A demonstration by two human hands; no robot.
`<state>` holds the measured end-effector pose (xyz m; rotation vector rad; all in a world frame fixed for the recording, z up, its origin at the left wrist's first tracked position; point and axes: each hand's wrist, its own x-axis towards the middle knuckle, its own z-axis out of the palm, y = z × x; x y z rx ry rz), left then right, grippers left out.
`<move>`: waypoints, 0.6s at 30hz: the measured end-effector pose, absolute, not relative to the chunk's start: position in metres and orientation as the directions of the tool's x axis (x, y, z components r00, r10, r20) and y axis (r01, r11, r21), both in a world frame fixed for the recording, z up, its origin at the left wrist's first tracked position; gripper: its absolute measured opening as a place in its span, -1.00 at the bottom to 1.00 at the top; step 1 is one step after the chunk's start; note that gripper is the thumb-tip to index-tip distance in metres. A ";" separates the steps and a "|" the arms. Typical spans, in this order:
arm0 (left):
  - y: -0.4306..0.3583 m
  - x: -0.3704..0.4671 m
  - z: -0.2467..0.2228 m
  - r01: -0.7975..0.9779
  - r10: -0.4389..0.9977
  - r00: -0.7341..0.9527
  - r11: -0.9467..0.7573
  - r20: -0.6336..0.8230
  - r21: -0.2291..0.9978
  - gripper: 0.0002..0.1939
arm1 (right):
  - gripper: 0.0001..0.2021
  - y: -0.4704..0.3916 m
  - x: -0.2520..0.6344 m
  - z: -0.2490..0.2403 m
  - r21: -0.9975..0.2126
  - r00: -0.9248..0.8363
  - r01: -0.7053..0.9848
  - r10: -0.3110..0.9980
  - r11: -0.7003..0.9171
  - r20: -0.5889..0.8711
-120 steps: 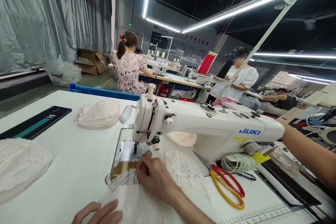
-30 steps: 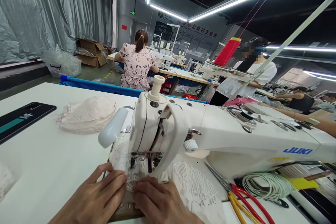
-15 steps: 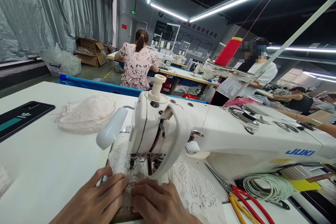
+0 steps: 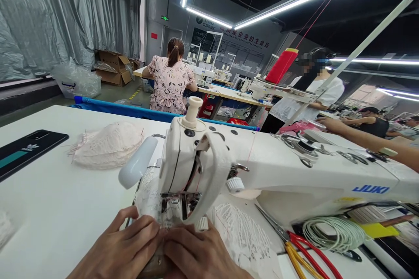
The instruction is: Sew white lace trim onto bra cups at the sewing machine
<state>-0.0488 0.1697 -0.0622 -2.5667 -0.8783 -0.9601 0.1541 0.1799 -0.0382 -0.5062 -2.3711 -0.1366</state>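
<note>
White lace fabric point(image 4: 146, 198) runs under the presser foot of a white sewing machine point(image 4: 278, 157). Left of the needle area, my left hand point(image 4: 129, 242) is closed on the lace with bent fingers. My right hand point(image 4: 196, 248) grips it just in front of the foot, its fingers meeting the left fingertips. The hands partly hide the lace between them. More lace point(image 4: 242, 231) spreads over the table to the right of my right hand.
A stitched lace cup point(image 4: 108, 146) and a phone point(image 4: 29, 150) lie on the left. Scissors point(image 4: 275, 222), red-handled pliers point(image 4: 310, 253) and coiled cord point(image 4: 334, 233) sit under the machine arm. Another person's arm point(image 4: 366, 139) reaches in behind the machine. Co-workers sit beyond.
My fingertips have drawn together, covering the lace that showed between them. The other person's arm has reached further left behind the machine. The view has shifted slightly.
</note>
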 end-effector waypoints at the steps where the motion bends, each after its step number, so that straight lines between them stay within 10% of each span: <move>1: 0.170 -0.047 -0.059 0.631 0.446 0.591 -0.774 0.672 -0.042 -0.60 | -0.53 0.180 0.155 -0.038 -0.049 -0.674 0.398 0.328 0.916 0.662; 18: 0.180 -0.052 -0.076 0.696 0.468 0.574 -0.711 0.672 -0.099 -0.69 | -0.55 0.184 0.158 -0.037 -0.035 -0.692 0.453 0.376 0.891 0.616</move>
